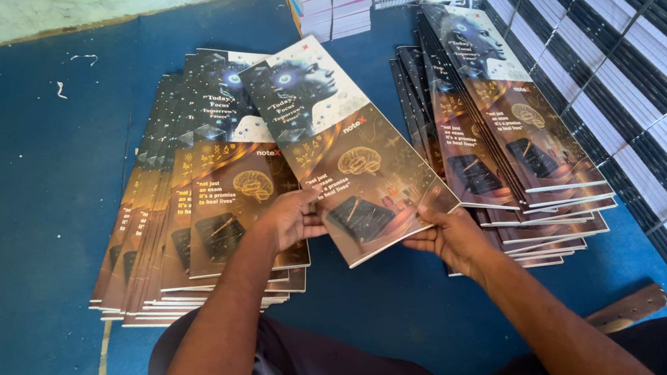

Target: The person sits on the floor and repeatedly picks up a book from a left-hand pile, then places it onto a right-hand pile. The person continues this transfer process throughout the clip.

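Two hands up off the blue floor (19, 251) with one notebook (347, 156) between two fanned notebook piles (185, 223), left hand (291, 218) pinching its left edge, right hand (451, 236) pinching its bottom corner.

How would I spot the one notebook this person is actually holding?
Start at the blue floor, where two fanned piles of identical glossy notebooks lie. Between them, the held notebook is gripped by the left hand and right hand. It alone is lifted, tilted, and belongs to neither pile.
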